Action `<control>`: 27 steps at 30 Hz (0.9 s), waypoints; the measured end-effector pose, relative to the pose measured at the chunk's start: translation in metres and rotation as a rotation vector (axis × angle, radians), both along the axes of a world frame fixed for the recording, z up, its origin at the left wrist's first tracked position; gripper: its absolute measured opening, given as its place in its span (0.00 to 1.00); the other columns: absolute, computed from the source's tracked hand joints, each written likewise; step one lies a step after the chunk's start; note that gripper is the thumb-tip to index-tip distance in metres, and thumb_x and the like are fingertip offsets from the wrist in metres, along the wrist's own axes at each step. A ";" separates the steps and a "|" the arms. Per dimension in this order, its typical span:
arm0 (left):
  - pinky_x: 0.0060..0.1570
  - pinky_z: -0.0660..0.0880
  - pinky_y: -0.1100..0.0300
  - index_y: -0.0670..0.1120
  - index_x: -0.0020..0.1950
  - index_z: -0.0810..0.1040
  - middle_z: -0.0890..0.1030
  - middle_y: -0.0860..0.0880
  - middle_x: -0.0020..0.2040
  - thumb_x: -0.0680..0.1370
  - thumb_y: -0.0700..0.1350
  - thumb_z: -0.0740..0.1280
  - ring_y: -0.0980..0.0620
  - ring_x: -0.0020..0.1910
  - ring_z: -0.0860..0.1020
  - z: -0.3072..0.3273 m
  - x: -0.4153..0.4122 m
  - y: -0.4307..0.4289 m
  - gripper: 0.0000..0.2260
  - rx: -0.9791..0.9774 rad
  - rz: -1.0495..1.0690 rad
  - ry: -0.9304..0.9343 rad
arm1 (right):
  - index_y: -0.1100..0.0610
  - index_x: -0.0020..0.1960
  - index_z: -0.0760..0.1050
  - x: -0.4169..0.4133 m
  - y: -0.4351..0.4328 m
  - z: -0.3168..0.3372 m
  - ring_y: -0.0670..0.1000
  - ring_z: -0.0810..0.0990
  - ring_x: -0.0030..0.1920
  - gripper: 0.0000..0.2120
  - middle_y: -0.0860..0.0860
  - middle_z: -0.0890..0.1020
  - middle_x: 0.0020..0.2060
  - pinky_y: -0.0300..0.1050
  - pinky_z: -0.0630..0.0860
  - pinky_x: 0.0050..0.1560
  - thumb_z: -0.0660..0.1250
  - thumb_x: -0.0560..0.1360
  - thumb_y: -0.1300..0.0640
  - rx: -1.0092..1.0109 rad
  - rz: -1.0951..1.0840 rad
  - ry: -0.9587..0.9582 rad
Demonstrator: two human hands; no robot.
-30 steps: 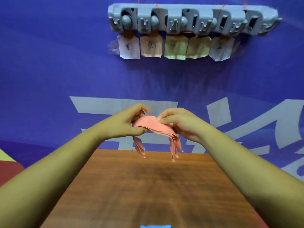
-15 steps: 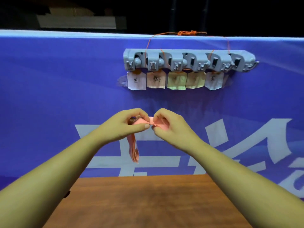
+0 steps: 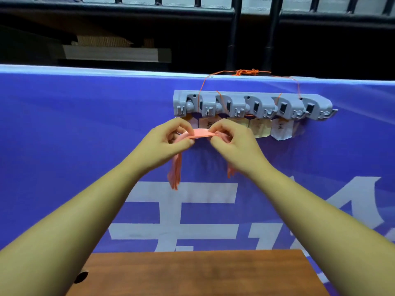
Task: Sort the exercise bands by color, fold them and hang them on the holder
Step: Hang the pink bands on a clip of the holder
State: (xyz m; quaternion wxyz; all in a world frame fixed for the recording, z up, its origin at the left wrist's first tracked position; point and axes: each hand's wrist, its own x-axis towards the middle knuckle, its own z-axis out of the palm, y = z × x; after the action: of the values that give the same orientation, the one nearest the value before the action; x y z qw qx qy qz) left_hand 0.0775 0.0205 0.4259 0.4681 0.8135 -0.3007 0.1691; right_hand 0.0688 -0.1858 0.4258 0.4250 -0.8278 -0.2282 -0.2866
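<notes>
Head view, the only one we have. Left grip (image 3: 162, 144) and right grip (image 3: 233, 144) are bare hands, raised side by side in front of the banner (image 3: 85, 129), well above the desk (image 3: 192, 274).

Both grips are closed on one pink band (image 3: 201, 133). The left pinches it between thumb and curled fingers, and the right does the same from the other side. The short stretch of band between the two grips lies flat and nearly level, in layers, so we read it as folded. One loose end hangs down under the left grip. The other end drops behind the right wrist, and we only see a sliver of it.

The band sits just below the holder (image 3: 252, 105), near its left end. We cannot tell whether it touches. The holder is a grey plastic rail with a row of clamps and small hooks, mounted on the banner up and to the right of the grips. An orange string (image 3: 245, 72) runs from the holder up over the banner's top edge.

Paper tags (image 3: 280, 130) hang under the holder, and the left ones are partly hidden behind the hands. The writing on them is too small to read.

The banner is blue-purple with big white characters. Only the far strip of the brown wooden desk shows, at bottom centre. A small dark round thing (image 3: 81, 277) sits at the desk's left edge, and we cannot tell what it is. A dark railing (image 3: 233, 35) stands behind the banner.
</notes>
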 end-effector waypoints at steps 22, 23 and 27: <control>0.31 0.66 0.70 0.51 0.48 0.79 0.79 0.55 0.34 0.78 0.44 0.62 0.61 0.34 0.75 0.008 0.049 -0.070 0.06 -0.248 0.376 -0.158 | 0.52 0.46 0.79 0.065 -0.001 0.024 0.53 0.79 0.39 0.07 0.48 0.82 0.34 0.52 0.77 0.42 0.63 0.72 0.58 -0.032 -0.320 -0.108; 0.32 0.67 0.71 0.52 0.49 0.79 0.81 0.56 0.37 0.78 0.44 0.62 0.62 0.36 0.76 0.006 0.051 -0.070 0.06 -0.236 0.372 -0.151 | 0.53 0.45 0.79 0.066 -0.002 0.022 0.53 0.79 0.39 0.06 0.48 0.82 0.34 0.52 0.77 0.42 0.63 0.72 0.58 -0.055 -0.321 -0.098; 0.48 0.76 0.62 0.52 0.53 0.80 0.82 0.56 0.46 0.78 0.46 0.65 0.59 0.47 0.79 0.000 0.058 -0.065 0.07 -0.143 0.346 -0.252 | 0.52 0.44 0.79 0.066 -0.004 0.014 0.49 0.80 0.39 0.06 0.47 0.83 0.35 0.49 0.77 0.45 0.64 0.72 0.59 -0.032 -0.277 -0.067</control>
State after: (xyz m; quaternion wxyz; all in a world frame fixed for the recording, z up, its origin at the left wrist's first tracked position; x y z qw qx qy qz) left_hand 0.1354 -0.0447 0.4260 0.4472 0.7902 -0.2000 0.3682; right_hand 0.1346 -0.1899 0.4399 0.3601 -0.8480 -0.1303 -0.3663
